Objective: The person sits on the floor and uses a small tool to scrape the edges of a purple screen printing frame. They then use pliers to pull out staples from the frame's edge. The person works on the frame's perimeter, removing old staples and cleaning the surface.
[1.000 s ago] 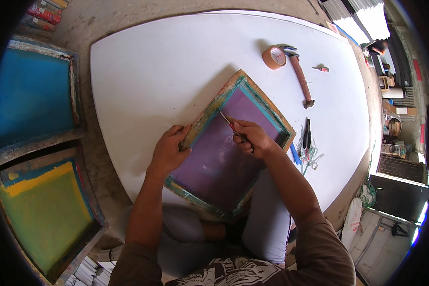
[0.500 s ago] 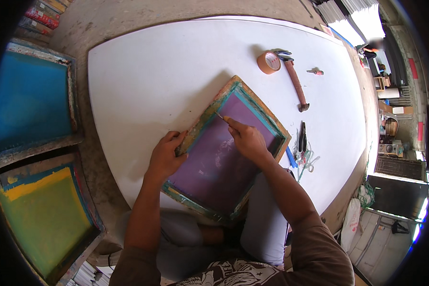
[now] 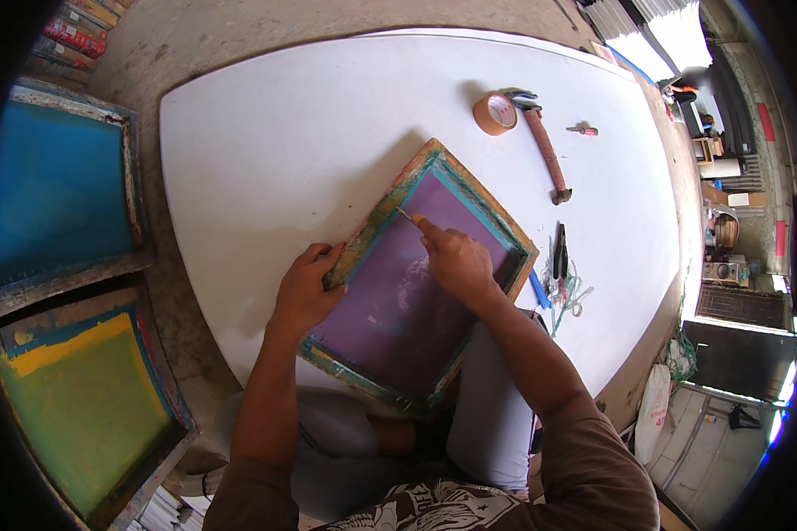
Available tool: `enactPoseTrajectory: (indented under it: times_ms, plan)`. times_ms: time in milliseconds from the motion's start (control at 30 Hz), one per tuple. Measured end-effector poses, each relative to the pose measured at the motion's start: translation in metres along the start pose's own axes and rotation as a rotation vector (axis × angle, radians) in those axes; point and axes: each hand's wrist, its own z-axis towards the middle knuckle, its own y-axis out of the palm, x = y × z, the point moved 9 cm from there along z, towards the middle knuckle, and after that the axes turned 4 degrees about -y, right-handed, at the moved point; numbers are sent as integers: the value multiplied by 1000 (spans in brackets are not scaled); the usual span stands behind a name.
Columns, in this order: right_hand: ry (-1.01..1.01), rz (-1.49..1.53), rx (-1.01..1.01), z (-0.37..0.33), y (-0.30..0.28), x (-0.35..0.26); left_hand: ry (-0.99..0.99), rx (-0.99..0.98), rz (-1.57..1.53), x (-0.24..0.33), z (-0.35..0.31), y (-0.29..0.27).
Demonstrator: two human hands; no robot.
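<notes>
A wooden screen-printing frame [image 3: 484, 193] with purple mesh leans tilted against my legs, its rails smeared with green and ochre paint. My left hand [image 3: 308, 288] grips its left rail, thumb over the inner edge and fingers around the outside. Closed in my right hand [image 3: 457, 264] is a small screwdriver [image 3: 417, 219] with a yellowish handle and thin metal shaft. Its tip meets the inner edge of the upper left rail; whether it goes under anything is too small to tell. My right forearm crosses over the mesh and the frame's right rail.
On the white board [image 3: 266, 133] lie brown tape [image 3: 495, 115], a hammer [image 3: 547, 155], a small red-handled screwdriver [image 3: 584, 130], black pliers [image 3: 560, 252], a blue strip [image 3: 539, 289] and tangled green string [image 3: 571, 296]. Blue [image 3: 53, 186] and yellow-green [image 3: 88, 407] screens stand at left.
The screwdriver tip and my right hand have shifted slightly to the left along the rail. My left hand keeps its grip, and the frame stays nearly where it was.
</notes>
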Motion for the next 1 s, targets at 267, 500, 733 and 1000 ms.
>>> enactPoseTrajectory:
  times_ms: [267,500,733,1000]
  plan:
    - [37,-307,-220,4,5,-25,45,-18,56,4,-1,2]
    - [19,-261,-303,2,8,-31,102,8,129,8,-1,1]
    - [-89,210,-123,16,16,5,33,-20,119,4,2,6]
    - [-60,382,-86,13,27,17,-25,-56,129,0,2,8]
